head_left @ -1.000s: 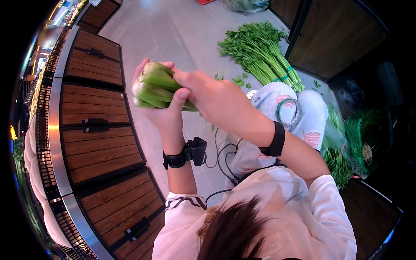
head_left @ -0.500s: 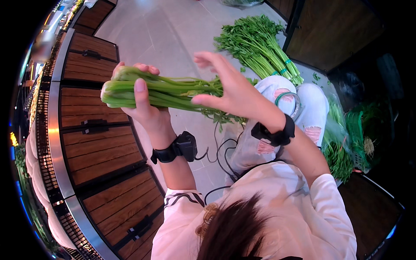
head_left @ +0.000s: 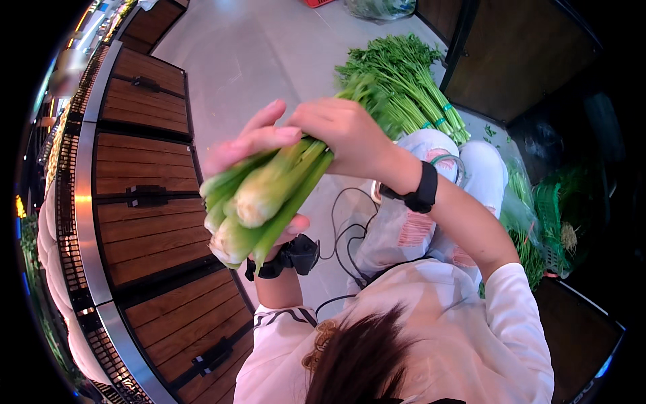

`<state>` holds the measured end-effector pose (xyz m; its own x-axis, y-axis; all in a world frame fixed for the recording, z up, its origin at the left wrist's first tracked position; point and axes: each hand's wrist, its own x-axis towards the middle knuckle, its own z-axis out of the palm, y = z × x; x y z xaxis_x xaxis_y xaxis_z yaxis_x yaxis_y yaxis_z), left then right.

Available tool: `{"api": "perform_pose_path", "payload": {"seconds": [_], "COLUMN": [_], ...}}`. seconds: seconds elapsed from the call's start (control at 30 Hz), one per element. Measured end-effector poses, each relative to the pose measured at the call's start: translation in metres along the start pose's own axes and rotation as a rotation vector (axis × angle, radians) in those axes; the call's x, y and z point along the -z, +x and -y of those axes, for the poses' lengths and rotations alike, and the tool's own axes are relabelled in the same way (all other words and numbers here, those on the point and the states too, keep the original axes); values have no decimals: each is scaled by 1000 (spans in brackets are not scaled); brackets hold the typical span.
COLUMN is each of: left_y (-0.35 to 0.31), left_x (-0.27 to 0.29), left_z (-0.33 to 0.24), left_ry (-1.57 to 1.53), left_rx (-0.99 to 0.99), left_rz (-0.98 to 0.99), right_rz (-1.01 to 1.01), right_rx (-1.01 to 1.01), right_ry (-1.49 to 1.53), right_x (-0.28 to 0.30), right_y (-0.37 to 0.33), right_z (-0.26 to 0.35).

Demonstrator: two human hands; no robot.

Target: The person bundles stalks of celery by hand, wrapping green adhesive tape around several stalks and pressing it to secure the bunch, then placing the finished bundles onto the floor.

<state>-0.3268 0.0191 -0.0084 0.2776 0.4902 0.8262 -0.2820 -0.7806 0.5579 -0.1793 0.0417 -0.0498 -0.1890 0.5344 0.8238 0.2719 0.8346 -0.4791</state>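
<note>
Nearest, the celery bunch (head_left: 259, 195) was held above the grey floor (head_left: 282, 60), left of the knees (head_left: 486, 168): green ribs, whitish butts. Right hand (head_left: 346, 135) wrapped its stalks; left hand (head_left: 252, 141) lay spread behind, fingers blurred. Wooden cabinets (head_left: 145, 161) edged the left; floor ran between them and banded greens (head_left: 414, 87). Long axis slanted, butts near-left, leafy end far-right

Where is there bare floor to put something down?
The widest bare patch is grey floor ahead, past the held celery, between the wooden cabinets on the left and the leafy bundles on the right. It's crowded around the knees: bundles ahead, cables to the left, a green crate and bagged greens to the right.
</note>
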Motion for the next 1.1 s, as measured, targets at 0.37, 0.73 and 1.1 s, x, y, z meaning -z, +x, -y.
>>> {"api": "perform_pose_path", "payload": {"seconds": [0.37,0.73,1.1], "left_y": [-42,-25,-89], "left_x": [-1,-60,-129], "left_z": [-6,15,68], "left_ry": [-108,-294,-89], "left_rx": [357,840,863], "left_rz": [-74,-516,-306], "right_rz": [255,460,717], "right_rx": [321,138,-148], "right_ry": [-826,-1148,-1105], "right_x": [91,120,139], "right_y": [27,-45,-113], "right_z": [15,29,37]}}
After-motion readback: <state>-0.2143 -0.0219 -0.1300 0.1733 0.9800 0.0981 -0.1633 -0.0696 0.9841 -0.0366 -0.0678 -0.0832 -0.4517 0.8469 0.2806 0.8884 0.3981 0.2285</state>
